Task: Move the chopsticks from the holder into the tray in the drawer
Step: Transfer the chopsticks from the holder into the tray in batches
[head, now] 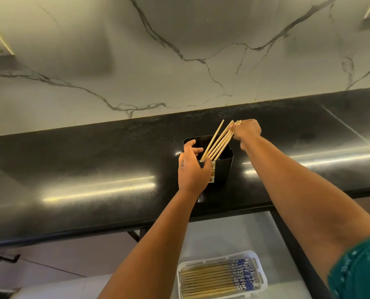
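Marble wall (179,50), white with dark veins, fills the upper view, with a switch plate at each top corner. Below it runs the glossy black counter (82,169). Under the counter's front edge the drawer (233,234) stands open, its pale floor showing. On the counter, near the middle, sits the black holder (221,169), a small label on its near face. The left hand (191,169) grips the holder's near left rim, thumb curled over the edge and fingers wrapped round the side. The right hand (247,130) reaches past the holder and pinches the upper ends of a bundle of plain wooden chopsticks (219,141); they lean rightward, their lower ends inside the holder. In the drawer lies the white tray (260,270), holding a flat row of chopsticks with blue-patterned ends pointing right.
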Tool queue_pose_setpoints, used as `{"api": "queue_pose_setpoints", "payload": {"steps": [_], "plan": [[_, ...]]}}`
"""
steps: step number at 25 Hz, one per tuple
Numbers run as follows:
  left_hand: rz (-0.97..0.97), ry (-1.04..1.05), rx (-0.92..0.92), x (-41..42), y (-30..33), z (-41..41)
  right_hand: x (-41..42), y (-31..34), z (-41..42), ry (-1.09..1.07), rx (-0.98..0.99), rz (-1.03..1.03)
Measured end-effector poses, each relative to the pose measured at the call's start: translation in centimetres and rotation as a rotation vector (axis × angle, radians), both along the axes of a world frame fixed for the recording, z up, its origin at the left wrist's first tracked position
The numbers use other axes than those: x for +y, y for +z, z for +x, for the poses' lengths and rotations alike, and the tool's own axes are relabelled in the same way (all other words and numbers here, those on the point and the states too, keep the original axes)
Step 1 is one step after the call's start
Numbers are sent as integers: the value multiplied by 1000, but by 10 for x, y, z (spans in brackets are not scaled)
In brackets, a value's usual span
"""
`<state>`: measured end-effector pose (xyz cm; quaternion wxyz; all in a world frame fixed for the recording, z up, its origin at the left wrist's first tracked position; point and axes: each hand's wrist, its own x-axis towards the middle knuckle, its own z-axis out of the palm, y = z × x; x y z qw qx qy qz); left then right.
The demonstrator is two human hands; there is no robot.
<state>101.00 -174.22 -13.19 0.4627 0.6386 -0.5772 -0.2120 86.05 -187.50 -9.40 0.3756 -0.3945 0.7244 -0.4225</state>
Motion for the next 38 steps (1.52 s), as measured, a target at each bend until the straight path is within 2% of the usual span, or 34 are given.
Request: {"api": "queue_pose_setpoints", "payload": {"steps": [5,9,12,14,16,19,21,24,29,32,34,35,36,38], "plan": [[27,-28,93,4,23,-6,25,52,-14,177,-3,-250],[-15,-80,100,11,61,-16,65,112,-22,528,38,-509],[14,-210,92,12,102,-18,94,144,-24,759,212,-603],[50,-312,85,21,120,-23,113,159,-26,857,280,-620],[82,-375,63,37,127,-29,128,171,-30,932,233,-563],[141,-449,235,70,112,-43,150,173,-38,1034,232,-417],[187,-441,471,90,95,-52,164,156,-37,1029,189,-360],[186,-306,897,114,71,-54,191,100,-36,812,-37,-286],[154,120,1089,147,18,-40,271,-42,-46,361,-7,-107],[271,239,1181,185,-32,-62,324,-108,-33,273,-204,-53],[357,298,1185,207,-61,-78,338,-133,-30,229,-259,107],[379,329,1193,215,-73,-82,340,-140,-35,256,-254,170],[389,364,1222,222,-82,-86,343,-148,-42,332,-157,177],[401,453,1309,230,-97,-88,347,-158,-54,532,279,14]]}}
